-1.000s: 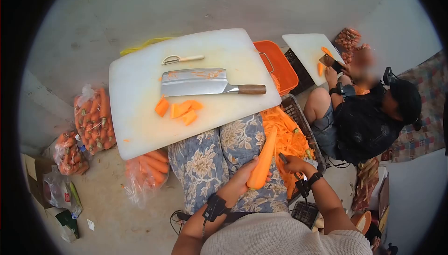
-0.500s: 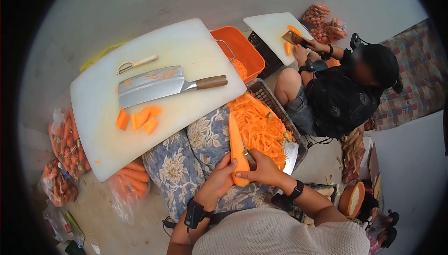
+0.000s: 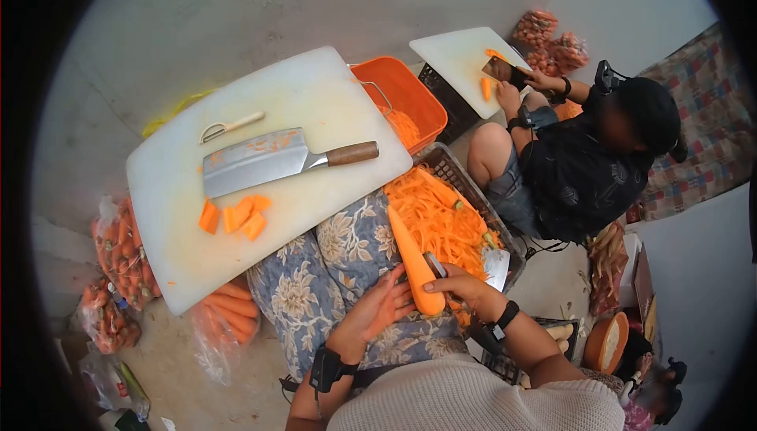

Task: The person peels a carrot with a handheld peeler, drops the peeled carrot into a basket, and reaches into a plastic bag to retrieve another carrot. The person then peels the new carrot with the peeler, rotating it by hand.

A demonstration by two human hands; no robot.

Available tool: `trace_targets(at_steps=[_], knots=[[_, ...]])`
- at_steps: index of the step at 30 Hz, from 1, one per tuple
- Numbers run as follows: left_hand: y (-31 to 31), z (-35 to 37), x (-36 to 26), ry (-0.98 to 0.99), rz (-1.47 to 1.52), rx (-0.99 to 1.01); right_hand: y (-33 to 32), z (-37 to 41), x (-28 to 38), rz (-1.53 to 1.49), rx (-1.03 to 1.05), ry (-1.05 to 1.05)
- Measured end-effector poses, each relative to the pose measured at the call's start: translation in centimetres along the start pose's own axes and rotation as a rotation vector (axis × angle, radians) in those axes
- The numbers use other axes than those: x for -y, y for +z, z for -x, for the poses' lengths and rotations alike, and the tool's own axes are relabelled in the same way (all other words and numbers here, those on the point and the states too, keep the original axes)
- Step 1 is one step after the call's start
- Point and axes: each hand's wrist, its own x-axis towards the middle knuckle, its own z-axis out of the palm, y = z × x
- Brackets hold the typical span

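Observation:
A large peeled carrot (image 3: 412, 261) stands at a slant above my lap, thick end toward me. My left hand (image 3: 380, 305) cradles its lower left side, the fingers loosely extended and their tips hidden behind it. My right hand (image 3: 467, 289) grips a peeler (image 3: 434, 265), of which only a dark metallic part shows; its thumb touches the carrot's thick end. Beyond lies a heap of carrot peelings (image 3: 426, 214) in a dark crate (image 3: 451, 164). On the white cutting board (image 3: 315, 84) are a cleaver (image 3: 256, 161), another peeler (image 3: 230, 126) and several carrot chunks (image 3: 240, 216).
An orange bin (image 3: 406, 88) with shreds stands behind the crate. To the right, a co-worker (image 3: 583, 163) holds a cleaver (image 3: 502, 70) over a second board (image 3: 457, 48). Bags of carrots (image 3: 118, 253) sit at left, another bag (image 3: 229, 317) under my board.
The carrot has shifted slightly, its thick end swinging right. My left hand has loosened, its thumb off the carrot's front. My right hand has moved a little right and down.

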Motion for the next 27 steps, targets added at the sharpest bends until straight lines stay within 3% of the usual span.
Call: trace_targets(at_steps=[1,3,5,6,8,9,11,12,19,21,27], knots=[[0.3,0.1,-0.2,0.006,-0.006,0.001,-0.1,0.4,0.8,-0.22,0.002,0.084],[1.0,0.4,-0.7,0.01,-0.039,-0.04,-2.0,0.8,1.4,-0.311,0.043,0.186],[0.6,0.5,-0.9,-0.008,-0.028,-0.036,-3.9,-0.4,0.6,-0.47,-0.031,0.178],[0.5,0.6,-1.0,-0.038,-0.013,-0.032,-3.4,-0.2,2.4,-0.423,-0.197,0.167],[0.7,0.6,-1.1,-0.029,-0.028,-0.06,-8.5,-3.0,1.1,-0.633,0.135,0.022],[0.9,0.7,-0.9,-0.028,-0.035,-0.084,-9.7,-3.3,1.3,-0.634,0.137,0.024],[0.2,0.7,-0.3,-0.027,-0.04,-0.084,-11.0,-4.0,1.7,-0.778,-0.25,0.007],[0.0,0.5,-0.5,-0.014,-0.046,-0.071,-11.3,-4.6,0.9,-0.755,-0.448,0.1],[0.6,1.1,-0.6,0.029,-0.079,-0.137,-8.1,-5.2,-6.4,-0.146,-0.373,0.32],[0.8,1.4,-0.6,0.045,-0.174,-0.135,-8.9,-6.7,-9.8,0.117,-0.366,0.284],[0.8,7.8,-4.6,0.31,-0.182,-0.138,-7.8,-7.3,-9.4,0.241,-0.467,0.216]])
